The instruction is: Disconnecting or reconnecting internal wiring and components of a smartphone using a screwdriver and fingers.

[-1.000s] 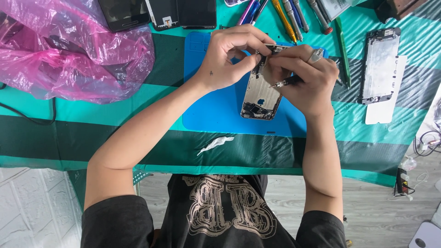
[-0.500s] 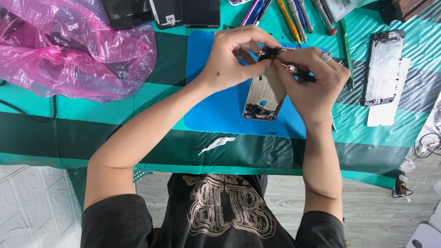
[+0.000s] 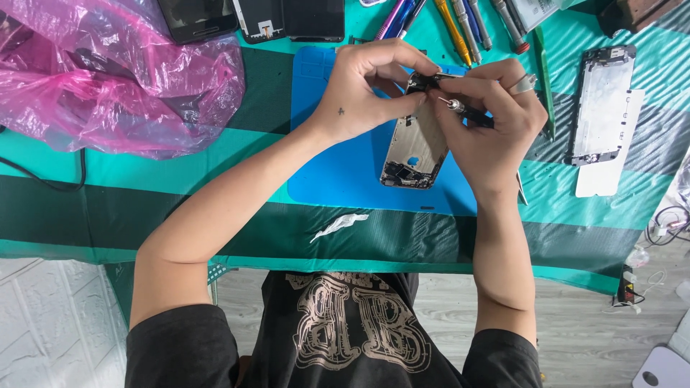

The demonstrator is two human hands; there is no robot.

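An opened phone housing (image 3: 415, 149) with bare metal inside lies tilted on a blue work mat (image 3: 338, 172). My left hand (image 3: 366, 86) pinches the housing's top end. My right hand (image 3: 489, 118), a ring on one finger, holds a small dark-handled screwdriver (image 3: 467, 113) whose metal tip points at the housing's top edge. Both hands meet above the far part of the mat.
A pink plastic bag (image 3: 108, 79) covers the left of the table. Phone screens (image 3: 287, 18) and several pens and drivers (image 3: 460, 21) lie along the far edge. A detached phone frame (image 3: 604, 104) rests at right. A white scrap (image 3: 338, 225) lies near the front edge.
My right hand has risen toward the top of the housing and now holds the screwdriver at its upper edge. The left hand keeps its grip.
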